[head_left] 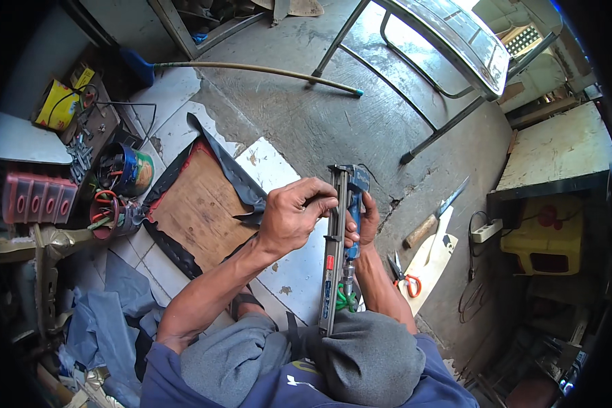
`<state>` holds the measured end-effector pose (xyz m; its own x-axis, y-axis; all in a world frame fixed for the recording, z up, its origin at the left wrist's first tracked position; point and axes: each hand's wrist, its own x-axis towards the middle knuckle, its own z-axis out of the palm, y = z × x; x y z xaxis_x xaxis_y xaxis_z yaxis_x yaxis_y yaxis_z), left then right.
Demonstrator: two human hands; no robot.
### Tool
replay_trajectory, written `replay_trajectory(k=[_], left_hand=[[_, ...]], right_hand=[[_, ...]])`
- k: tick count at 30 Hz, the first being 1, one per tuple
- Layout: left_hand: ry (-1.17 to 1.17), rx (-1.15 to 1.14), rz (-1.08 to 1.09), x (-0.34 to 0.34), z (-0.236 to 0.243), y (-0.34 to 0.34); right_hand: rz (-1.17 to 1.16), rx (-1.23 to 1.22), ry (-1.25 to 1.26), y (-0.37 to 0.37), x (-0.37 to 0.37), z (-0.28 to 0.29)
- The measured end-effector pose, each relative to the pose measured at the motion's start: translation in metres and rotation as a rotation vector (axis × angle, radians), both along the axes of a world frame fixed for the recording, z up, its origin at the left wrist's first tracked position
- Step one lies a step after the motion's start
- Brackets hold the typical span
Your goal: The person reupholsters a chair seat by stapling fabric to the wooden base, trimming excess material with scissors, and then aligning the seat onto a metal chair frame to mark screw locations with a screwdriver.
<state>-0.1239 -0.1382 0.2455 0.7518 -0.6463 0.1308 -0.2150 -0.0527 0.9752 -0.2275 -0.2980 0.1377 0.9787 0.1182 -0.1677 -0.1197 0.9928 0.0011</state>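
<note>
A pneumatic staple gun (330, 255) with a blue body and long metal magazine stands upright over my lap, its hose end toward me. Wrapped around its blue handle is my right hand (367, 221), partly hidden behind the magazine. My left hand (296, 211) is closed in a pinch, fingertips against the magazine's side; anything between them is too small to make out. To the left on the floor lies a wooden panel (200, 204) with black covering material (234, 173) around its edges and some red showing beneath.
At right lie a wooden-handled knife (425, 228) and orange-handled scissors (409, 282). A metal-legged table (449, 126) stands beyond, near a broom stick (265, 68). Tool-filled tins (139, 170) and a red drawer box (39, 198) stand left, grey cloth (109, 319) below. A yellow machine (544, 238) sits right.
</note>
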Motion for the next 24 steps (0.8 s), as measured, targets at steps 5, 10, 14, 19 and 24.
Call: replay_trajectory(k=[5,10,14,19,24], left_hand=[[-0.144,0.024,0.089,-0.012,0.002,-0.004],[0.420,-0.159,0.054,-0.059,-0.003,0.039],[0.473,-0.197,0.006,-0.089,-0.001,0.030],[0.399,-0.167,0.455,-0.046,-0.009,-0.007],[0.241,-0.042,0.388,-0.015,-0.056,0.026]], right_hand=[[-0.038,0.003,0.042,-0.012,-0.003,0.006],[-0.129,-0.144,0.079,-0.038,0.003,0.009],[-0.387,-0.279,0.162,-0.057,0.003,-0.005],[-0.321,-0.381,0.051,0.009,0.005,0.023],[-0.107,-0.684,0.265,-0.017,-0.002,0.044]])
